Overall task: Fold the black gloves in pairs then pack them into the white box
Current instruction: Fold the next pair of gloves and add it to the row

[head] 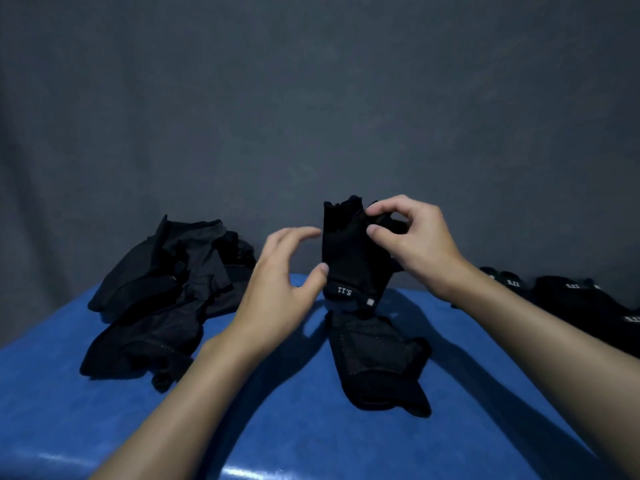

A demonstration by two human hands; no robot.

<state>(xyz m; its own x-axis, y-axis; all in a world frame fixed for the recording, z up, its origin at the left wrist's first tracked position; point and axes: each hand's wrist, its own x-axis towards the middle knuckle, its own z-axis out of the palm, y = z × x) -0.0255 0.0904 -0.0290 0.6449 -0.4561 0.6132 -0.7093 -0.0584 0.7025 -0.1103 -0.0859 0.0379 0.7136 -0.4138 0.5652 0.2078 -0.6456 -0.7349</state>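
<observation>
- R hand pinches the upper R edge of a black glove btwn thumb and forefinger, other fingers curled behind it.
- L hand is spread and loose. Its thumb tip touches the glove's lower L edge near the cuff, and its fingertips sit just beside the upper L edge. It has no real grip on the glove.
- Hands are apart, w/ the glove btwn them.
- Held glove stands upright in the air above the far middle of the blue worktop. Finger end is up and cuff is down. The cuff has a white "5.11" mark, seen upside down, plus a small pale tab.
- Second glove lies flat on the worktop right under the held one, at mid-worktop. Can't tell if the two touch.
- Loose heap of black gloves sits at the far L corner, crumpled and overlapping.
- Row of black gloves lies along the R edge, partly behind the R forearm, w/ several "5.11" marks showing.
- Grey cloth backdrop hangs behind the far edge.
</observation>
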